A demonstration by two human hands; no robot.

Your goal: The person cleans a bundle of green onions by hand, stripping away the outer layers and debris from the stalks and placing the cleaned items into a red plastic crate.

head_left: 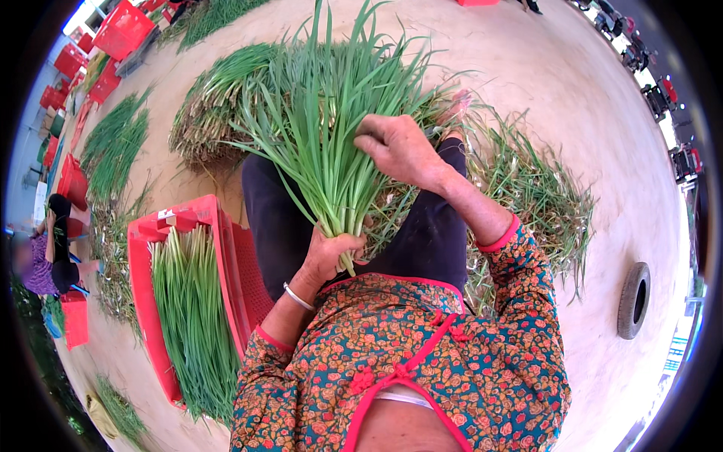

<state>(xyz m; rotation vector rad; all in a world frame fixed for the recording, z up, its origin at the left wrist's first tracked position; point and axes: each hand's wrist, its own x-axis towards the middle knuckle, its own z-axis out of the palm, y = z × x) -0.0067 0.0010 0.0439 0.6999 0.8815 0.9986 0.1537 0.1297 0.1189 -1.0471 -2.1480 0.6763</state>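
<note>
My left hand is closed round the lower stalks of a bunch of garlic greens, just above my lap. The long flat leaves fan out upward and away from me, and the pale stalk ends poke out below the fist. At the right side of the bunch, my right hand has its fingers curled in toward the leaves. What lies between those fingers is hidden. To my left stands a red plastic crate, where more greens lie lengthwise with their pale ends at the far side.
Beyond my knees lies a heap of unsorted greens with roots on. Loose leaf trimmings spread over the floor at right, with a tyre farther out. At far left sits another person near red crates and more greens.
</note>
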